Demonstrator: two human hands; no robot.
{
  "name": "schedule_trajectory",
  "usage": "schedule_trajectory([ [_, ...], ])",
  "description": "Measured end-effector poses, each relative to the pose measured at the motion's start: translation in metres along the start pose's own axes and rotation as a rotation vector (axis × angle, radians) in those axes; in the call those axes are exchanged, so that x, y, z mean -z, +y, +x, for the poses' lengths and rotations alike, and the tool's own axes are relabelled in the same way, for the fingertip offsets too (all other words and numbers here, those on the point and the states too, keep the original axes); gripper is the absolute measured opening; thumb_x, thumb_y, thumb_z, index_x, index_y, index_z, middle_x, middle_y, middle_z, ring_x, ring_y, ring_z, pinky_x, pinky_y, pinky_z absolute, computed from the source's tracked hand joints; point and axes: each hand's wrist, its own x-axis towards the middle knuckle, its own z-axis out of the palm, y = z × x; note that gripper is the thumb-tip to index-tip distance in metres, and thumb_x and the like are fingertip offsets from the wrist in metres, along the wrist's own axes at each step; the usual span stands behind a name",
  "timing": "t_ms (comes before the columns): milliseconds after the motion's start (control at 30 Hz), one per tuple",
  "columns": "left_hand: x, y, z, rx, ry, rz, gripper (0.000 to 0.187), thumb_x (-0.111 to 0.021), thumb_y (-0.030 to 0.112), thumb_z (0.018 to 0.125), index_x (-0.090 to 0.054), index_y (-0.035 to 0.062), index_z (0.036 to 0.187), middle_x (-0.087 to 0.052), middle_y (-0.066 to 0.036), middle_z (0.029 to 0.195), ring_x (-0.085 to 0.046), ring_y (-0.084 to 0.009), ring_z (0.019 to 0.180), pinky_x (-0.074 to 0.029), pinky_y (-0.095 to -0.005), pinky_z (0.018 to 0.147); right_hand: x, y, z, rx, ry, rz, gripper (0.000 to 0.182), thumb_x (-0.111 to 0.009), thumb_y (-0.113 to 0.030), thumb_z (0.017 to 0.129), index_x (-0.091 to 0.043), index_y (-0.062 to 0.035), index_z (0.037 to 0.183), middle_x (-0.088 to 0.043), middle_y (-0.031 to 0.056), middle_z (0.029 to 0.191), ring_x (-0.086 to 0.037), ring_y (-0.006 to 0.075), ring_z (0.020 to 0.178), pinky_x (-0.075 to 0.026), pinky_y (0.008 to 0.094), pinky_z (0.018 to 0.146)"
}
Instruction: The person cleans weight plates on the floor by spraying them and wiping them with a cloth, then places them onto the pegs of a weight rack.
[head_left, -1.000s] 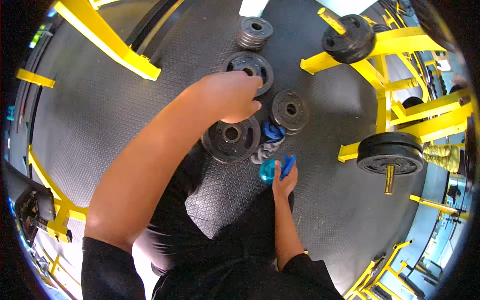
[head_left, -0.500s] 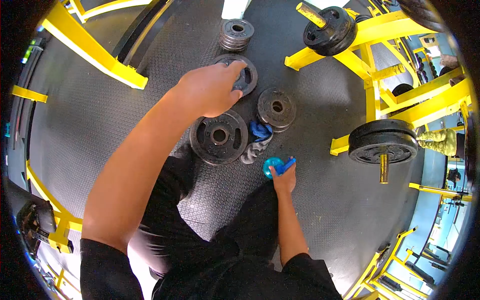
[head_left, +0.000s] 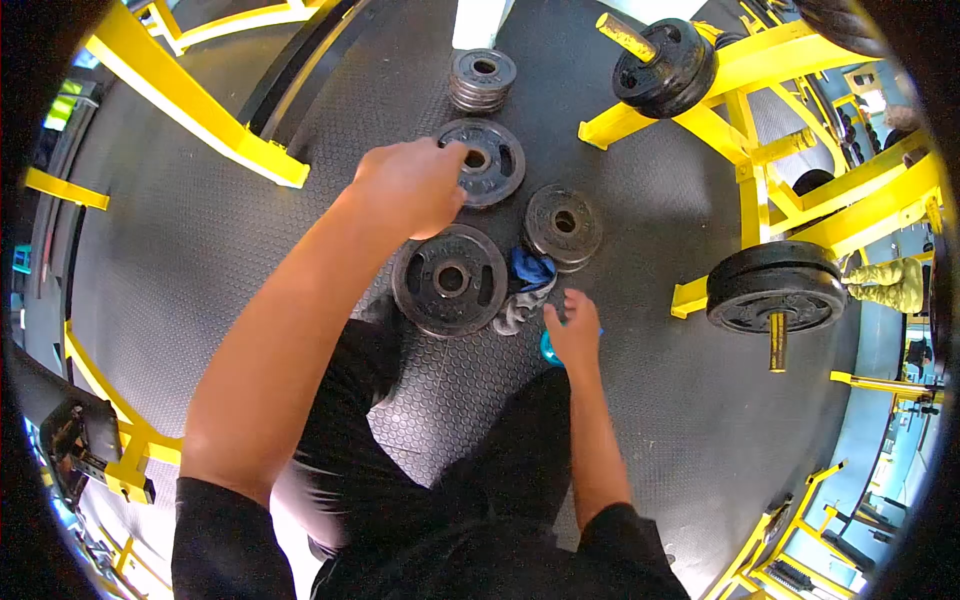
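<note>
My left hand (head_left: 410,187) hovers over the left edge of a grey weight plate (head_left: 495,165), thumb and index finger apart; its other fingers are partly hidden. Below it lies a larger dark weight plate (head_left: 428,308) with cut-out grips. My right hand (head_left: 576,332) is open, fingers spread, close to a crumpled blue and grey cloth (head_left: 534,268). Just behind that hand a turquoise bottle (head_left: 550,348) with a blue top stands on the floor, mostly covered by the hand. Two stacked plates (head_left: 563,222) lie beside the cloth.
A stack of small plates (head_left: 482,82) stands further ahead. At right, a yellow rack (head_left: 745,150) carries black plates (head_left: 775,285) on pegs. A yellow frame leg (head_left: 265,160) rests at left. Black studded rubber covers the floor (head_left: 640,420).
My right hand has let go of the turquoise bottle and moved up towards the cloth. My left hand has shifted back towards the grey plate's left edge. The view has shifted slightly.
</note>
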Motion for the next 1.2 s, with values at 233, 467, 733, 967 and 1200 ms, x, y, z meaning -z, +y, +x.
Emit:
schedule_trajectory([
  [233,0.010,-0.004,-0.004,0.203,0.079,0.076,0.038,-0.060,0.029,0.092,-0.053,0.0093,0.124,-0.064,-0.016,0.110,-0.065,-0.0357,0.104,-0.053,-0.0486,0.087,-0.095,0.027,0.061,-0.368,0.107,-0.231,0.063,-0.073,-0.039,0.084,-0.058,0.0070,0.124,-0.059,0.0320,0.124,-0.058,0.0449,0.114,-0.046,0.0449,0.098],
  [467,0.012,-0.007,-0.007,0.181,0.068,0.032,0.031,-0.058,0.025,0.092,-0.058,0.0074,0.117,-0.064,-0.015,0.115,-0.066,-0.0327,0.106,-0.055,-0.0445,0.086,-0.092,0.040,0.048,-0.149,0.255,-0.143,0.032,-0.064,-0.024,0.091,-0.069,-0.0051,0.117,-0.066,0.0205,0.088,-0.061,0.0385,0.084,-0.047,0.0485,0.080],
  [733,0.012,0.003,-0.006,0.127,0.046,-0.019,0.031,-0.057,0.022,0.092,-0.057,0.0073,0.120,-0.065,-0.015,0.116,-0.066,-0.0324,0.108,-0.055,-0.0439,0.086,-0.006,-0.045,0.007,-0.358,0.205,0.770,0.031,-0.051,-0.010,0.098,-0.065,0.0010,0.123,-0.063,0.0055,0.115,-0.056,0.0139,0.101,-0.042,0.0269,0.090],
  [967,0.010,0.008,-0.006,0.088,0.039,-0.063,0.029,-0.059,0.018,0.089,-0.061,0.0061,0.116,-0.066,-0.015,0.116,-0.066,-0.0325,0.108,-0.055,-0.0431,0.087,0.020,-0.085,-0.023,-0.111,0.423,0.748,0.030,-0.047,-0.013,0.102,-0.064,0.0039,0.121,-0.066,0.0088,0.112,-0.059,0.0163,0.105,-0.043,0.0307,0.097],
  [1200,0.010,0.008,-0.007,0.069,-0.057,-0.075,0.042,-0.059,0.031,0.092,-0.056,0.0069,0.126,-0.065,-0.017,0.116,-0.064,-0.0363,0.108,-0.053,-0.0462,0.091,-0.072,-0.094,-0.082,0.126,-0.056,0.442,0.038,-0.043,-0.017,0.103,-0.056,0.0049,0.131,-0.061,0.0193,0.131,-0.056,0.0284,0.125,-0.038,0.0378,0.108],
])
